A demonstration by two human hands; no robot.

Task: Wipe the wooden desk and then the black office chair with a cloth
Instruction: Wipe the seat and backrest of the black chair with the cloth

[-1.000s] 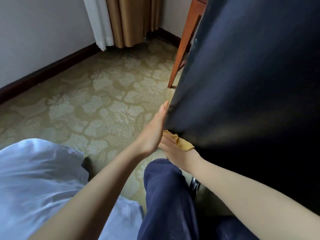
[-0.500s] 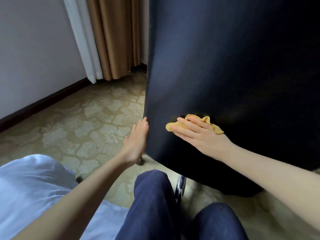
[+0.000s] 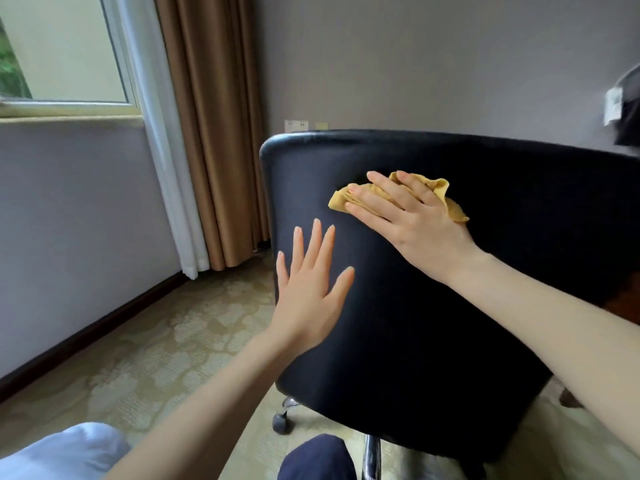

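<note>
Both hands on black chair [image 3: 433, 306]; right hand [image 3: 412, 220] presses yellow cloth [image 3: 440, 188].

cloth [image 3: 440, 194] on chair back [image 3: 433, 306], under right hand [image 3: 412, 223]; left hand [image 3: 311, 292] lower left

I am seeing my right hand [image 3: 412, 220] covering most of the cloth [image 3: 440, 194]. The chair [image 3: 433, 306] is running past the right edge, hiding its own seat. A blurred dark shape [image 3: 628, 109] is sitting cut off at the right edge; I cannot tell what it is.
</note>
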